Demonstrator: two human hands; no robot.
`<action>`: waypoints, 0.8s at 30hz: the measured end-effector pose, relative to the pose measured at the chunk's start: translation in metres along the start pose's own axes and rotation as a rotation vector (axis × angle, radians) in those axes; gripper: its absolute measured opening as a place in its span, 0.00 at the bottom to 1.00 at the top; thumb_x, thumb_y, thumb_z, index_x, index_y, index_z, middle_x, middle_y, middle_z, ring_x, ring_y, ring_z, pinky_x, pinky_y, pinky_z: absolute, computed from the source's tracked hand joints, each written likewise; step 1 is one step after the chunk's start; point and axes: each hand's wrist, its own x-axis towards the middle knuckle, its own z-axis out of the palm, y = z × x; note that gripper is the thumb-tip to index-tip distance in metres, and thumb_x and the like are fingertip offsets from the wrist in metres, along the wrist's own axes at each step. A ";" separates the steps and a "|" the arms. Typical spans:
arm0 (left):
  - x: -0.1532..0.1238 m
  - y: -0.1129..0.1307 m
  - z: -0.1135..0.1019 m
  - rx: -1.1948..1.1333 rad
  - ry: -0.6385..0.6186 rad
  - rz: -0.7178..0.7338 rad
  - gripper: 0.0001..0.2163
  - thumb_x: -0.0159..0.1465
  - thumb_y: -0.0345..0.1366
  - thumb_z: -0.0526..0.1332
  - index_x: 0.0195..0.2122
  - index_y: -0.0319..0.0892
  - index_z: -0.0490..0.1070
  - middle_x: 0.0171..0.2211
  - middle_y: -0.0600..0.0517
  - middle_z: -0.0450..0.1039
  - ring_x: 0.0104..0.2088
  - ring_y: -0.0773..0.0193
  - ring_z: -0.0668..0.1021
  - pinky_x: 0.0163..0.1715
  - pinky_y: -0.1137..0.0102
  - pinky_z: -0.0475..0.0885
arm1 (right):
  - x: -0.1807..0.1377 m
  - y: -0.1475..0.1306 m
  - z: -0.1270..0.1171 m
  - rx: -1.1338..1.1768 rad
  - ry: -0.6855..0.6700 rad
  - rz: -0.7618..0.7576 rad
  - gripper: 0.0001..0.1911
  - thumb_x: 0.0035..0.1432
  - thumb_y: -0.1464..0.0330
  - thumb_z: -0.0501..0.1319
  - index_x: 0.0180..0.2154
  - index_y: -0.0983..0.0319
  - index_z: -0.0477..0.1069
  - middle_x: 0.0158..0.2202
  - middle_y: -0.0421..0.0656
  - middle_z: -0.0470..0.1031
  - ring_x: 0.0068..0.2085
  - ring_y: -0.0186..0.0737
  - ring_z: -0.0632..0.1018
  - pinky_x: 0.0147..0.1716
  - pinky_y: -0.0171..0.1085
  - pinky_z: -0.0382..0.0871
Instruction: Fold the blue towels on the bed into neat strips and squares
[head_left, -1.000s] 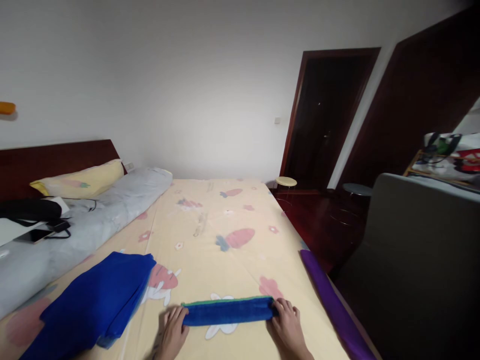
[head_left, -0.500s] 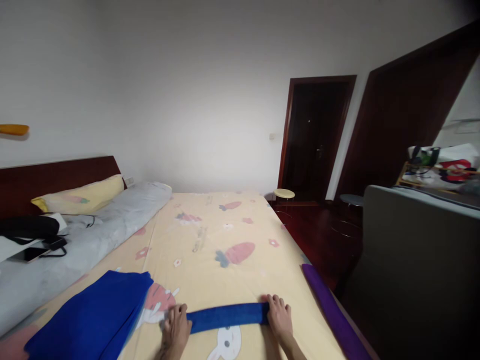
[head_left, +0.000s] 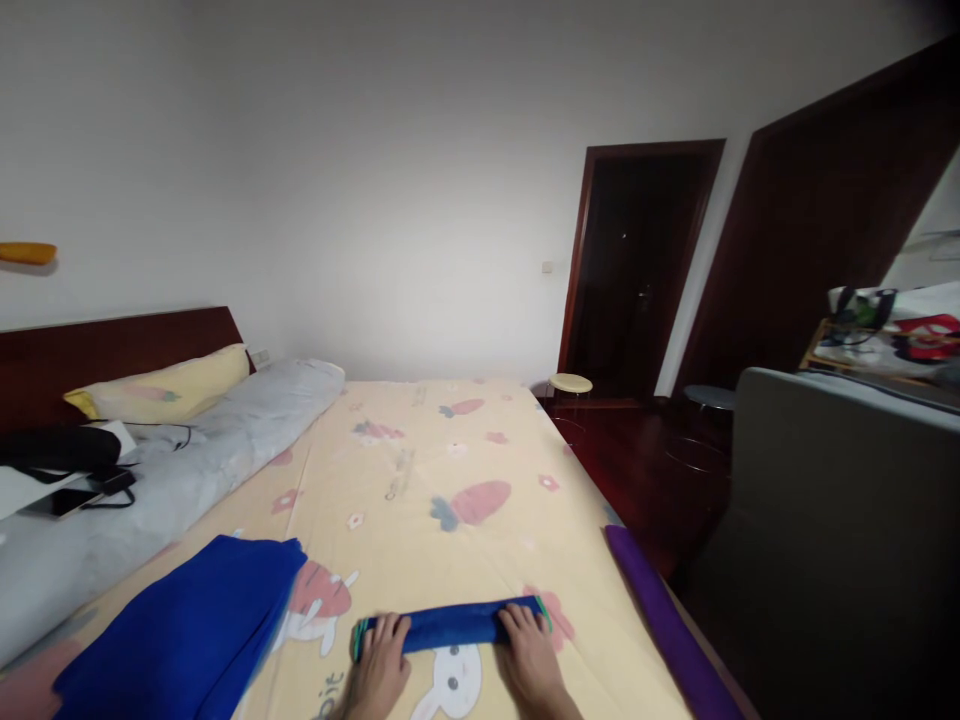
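A narrow folded blue cloth (head_left: 454, 624) lies crosswise on the patterned bed sheet, green trim showing at both of its ends. My left hand (head_left: 384, 655) rests palm down over its left part, fingers laid across the cloth. Over the right part lies my right hand (head_left: 529, 645), its fingers slightly apart on top. Both hands press on the cloth without visibly closing round it; the thumbs sit by its near edge. To the left is a larger spread of blue cloth (head_left: 187, 630), lying in loose layers.
A rolled or folded purple cloth (head_left: 660, 615) lies along the bed's right edge. Grey bedding (head_left: 247, 440), a yellow pillow (head_left: 172, 385) and a phone (head_left: 71, 500) are at the left. Stools (head_left: 570, 384) stand beyond the bed; a grey panel (head_left: 817, 510) rises at the right.
Both hands have moved inward from the ends of the narrow blue cloth onto its top, uncovering the green-trimmed ends. The larger blue cloth and the purple cloth stay put.
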 end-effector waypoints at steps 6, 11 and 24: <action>-0.014 -0.063 -0.017 0.183 0.050 -0.001 0.25 0.58 0.29 0.52 0.56 0.54 0.67 0.56 0.55 0.71 0.58 0.62 0.68 0.56 0.65 0.57 | -0.006 0.061 -0.023 -0.166 0.076 0.070 0.26 0.50 0.76 0.52 0.51 0.58 0.69 0.54 0.48 0.73 0.53 0.50 0.71 0.51 0.48 0.56; -0.010 -0.051 -0.026 0.259 0.116 0.006 0.24 0.56 0.28 0.54 0.53 0.54 0.69 0.52 0.54 0.72 0.55 0.58 0.70 0.54 0.61 0.59 | 0.003 0.053 -0.025 -0.175 0.123 0.051 0.25 0.50 0.78 0.52 0.50 0.59 0.69 0.48 0.48 0.75 0.50 0.50 0.72 0.50 0.48 0.55; 0.002 -0.030 -0.009 0.031 0.021 -0.020 0.25 0.57 0.26 0.53 0.55 0.50 0.69 0.57 0.53 0.72 0.60 0.59 0.68 0.62 0.62 0.56 | 0.052 -0.034 -0.198 0.070 0.219 -0.257 0.13 0.46 0.74 0.54 0.37 0.58 0.65 0.33 0.38 0.71 0.36 0.37 0.71 0.43 0.39 0.61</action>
